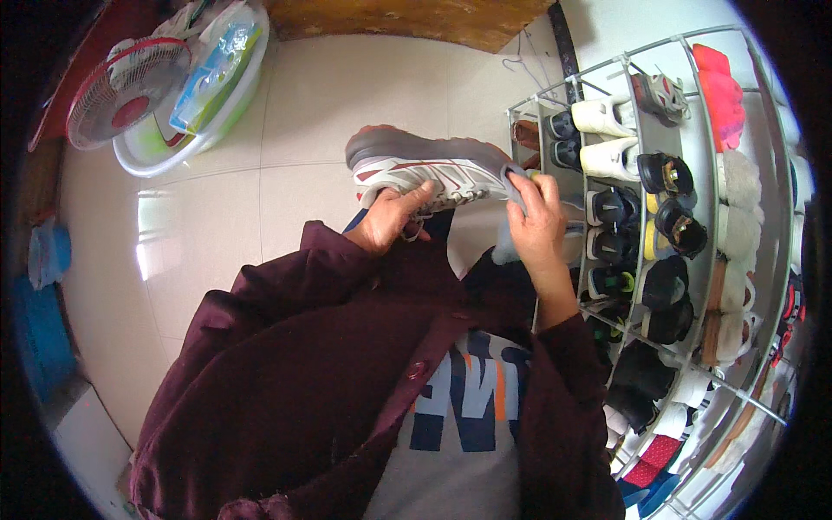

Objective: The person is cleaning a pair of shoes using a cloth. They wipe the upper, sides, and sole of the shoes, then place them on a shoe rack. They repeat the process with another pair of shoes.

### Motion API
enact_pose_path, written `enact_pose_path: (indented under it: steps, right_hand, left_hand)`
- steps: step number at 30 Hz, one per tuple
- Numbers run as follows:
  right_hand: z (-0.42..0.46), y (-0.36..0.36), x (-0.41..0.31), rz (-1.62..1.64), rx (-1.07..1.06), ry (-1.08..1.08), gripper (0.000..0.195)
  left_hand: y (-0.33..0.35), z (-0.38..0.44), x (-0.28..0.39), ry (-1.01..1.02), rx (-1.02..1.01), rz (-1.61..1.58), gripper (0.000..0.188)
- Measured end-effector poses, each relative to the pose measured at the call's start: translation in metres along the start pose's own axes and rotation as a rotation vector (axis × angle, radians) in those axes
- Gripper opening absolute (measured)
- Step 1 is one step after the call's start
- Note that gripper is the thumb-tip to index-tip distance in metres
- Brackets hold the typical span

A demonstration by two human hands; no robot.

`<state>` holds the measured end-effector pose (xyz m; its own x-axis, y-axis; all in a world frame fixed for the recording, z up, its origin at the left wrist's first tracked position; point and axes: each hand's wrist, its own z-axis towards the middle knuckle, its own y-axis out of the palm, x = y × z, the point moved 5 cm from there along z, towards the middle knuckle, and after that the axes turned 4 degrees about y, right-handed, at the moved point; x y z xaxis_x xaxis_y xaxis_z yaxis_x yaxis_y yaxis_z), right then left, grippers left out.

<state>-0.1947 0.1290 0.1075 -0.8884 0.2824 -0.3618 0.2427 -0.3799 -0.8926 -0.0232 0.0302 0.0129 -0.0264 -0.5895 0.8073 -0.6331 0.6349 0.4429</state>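
Observation:
A white and grey sports shoe (422, 166) with dark red trim lies on its side in the air before me, its sole turned away from my body. My left hand (393, 214) grips it at the heel opening and laces, thumb on top. At the toe end my right hand (536, 211) presses a light grey cloth (513, 188) against the shoe; the fingertips are partly hidden in the cloth. The laces hang near my left fingers.
To the right stands a metal-tube shoe rack (640, 130) holding several pairs of shoes and slippers. A fan (130, 97) and a white plastic tub (195, 153) are at the upper left. Wooden furniture (403, 19) stands ahead, with wire hangers (520, 62) beside it.

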Motion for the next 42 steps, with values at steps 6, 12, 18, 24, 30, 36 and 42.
enact_pose_path:
  steps: [6,12,18,24,30,36,42]
  right_hand:
    - [0.026,0.026,-0.046,-0.051,0.055,-0.192,0.04]
    - [0.005,0.021,0.023,-0.036,0.118,0.145,0.031]
    - [-0.037,0.037,0.064,0.057,0.05,0.301,0.026]
    - [-0.026,0.051,0.022,0.405,-0.063,0.386,0.047]
    - [-0.002,0.06,0.015,0.828,-0.155,0.531,0.103]
    - [-0.001,0.041,0.022,1.133,-0.009,0.364,0.079]
    - [-0.016,0.036,0.034,1.116,0.031,0.359,0.063]
  left_hand:
    - [0.0,-0.001,0.003,0.014,-0.004,0.044,0.054]
    - [-0.009,0.008,-0.006,0.067,0.064,-0.052,0.045]
    - [-0.018,0.022,0.016,0.084,0.085,-0.317,0.033]
    - [0.007,0.025,0.047,0.081,-0.009,-0.472,0.037]
    - [0.076,0.03,0.086,0.042,-0.421,-0.732,0.045]
    - [0.112,0.029,0.092,-0.006,-0.508,-0.836,0.046]
    - [0.113,0.03,0.086,-0.092,-0.389,-0.66,0.039]
